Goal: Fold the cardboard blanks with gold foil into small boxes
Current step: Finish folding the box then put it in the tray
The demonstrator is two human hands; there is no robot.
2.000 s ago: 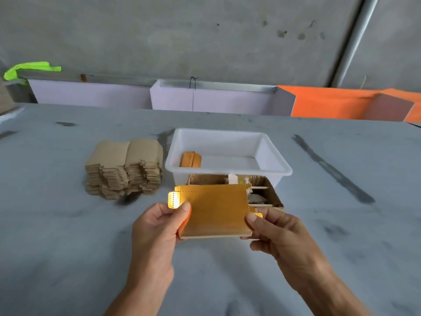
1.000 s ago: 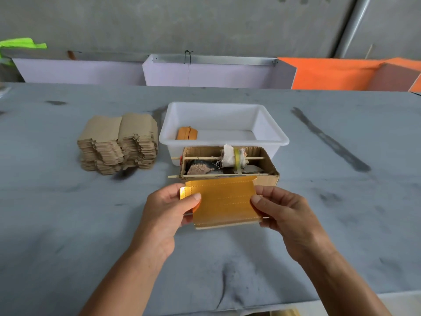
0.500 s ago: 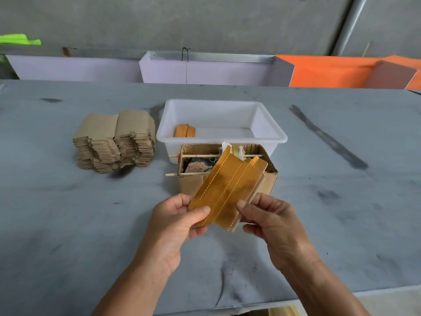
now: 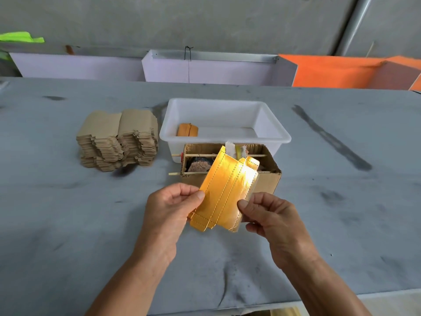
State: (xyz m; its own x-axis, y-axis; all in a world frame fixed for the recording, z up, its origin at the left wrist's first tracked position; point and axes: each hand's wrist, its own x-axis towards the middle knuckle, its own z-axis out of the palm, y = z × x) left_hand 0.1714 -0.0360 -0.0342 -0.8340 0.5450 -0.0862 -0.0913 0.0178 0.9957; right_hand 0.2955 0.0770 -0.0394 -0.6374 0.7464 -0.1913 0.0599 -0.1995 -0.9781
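1. Hands come first, low in the middle of the frame: the left hand [image 4: 173,208] pinches the left edge of a gold blank [image 4: 224,192] between thumb and curled fingers, and the right hand [image 4: 268,215] pinches its lower right edge the same way.
2. The blank is held in the air above the counter [image 4: 68,224], tilted so its far end leans toward the upper right, with the shiny foil side facing up.
3. It looks thin, light and fairly stiff, a flat card with dotted crease lines running lengthwise and small flaps at both ends. The foil is probably slick, so I would grip it along the side panels near a crease and keep off the weak end flaps, which would likely bend or tear.
4. Just beyond it stands an open brown cardboard box [image 4: 268,181] with thin wooden sticks across its top and some scraps inside that are hard to make out.
5. Behind that is a white plastic tub [image 4: 273,133], smooth-walled with a rolled rim, with a small orange-gold folded piece [image 4: 188,130] in its left corner.
6. Left of the tub, a thick stack of blanks [image 4: 118,140] lies plain brown side up, its edges ragged and stepped.
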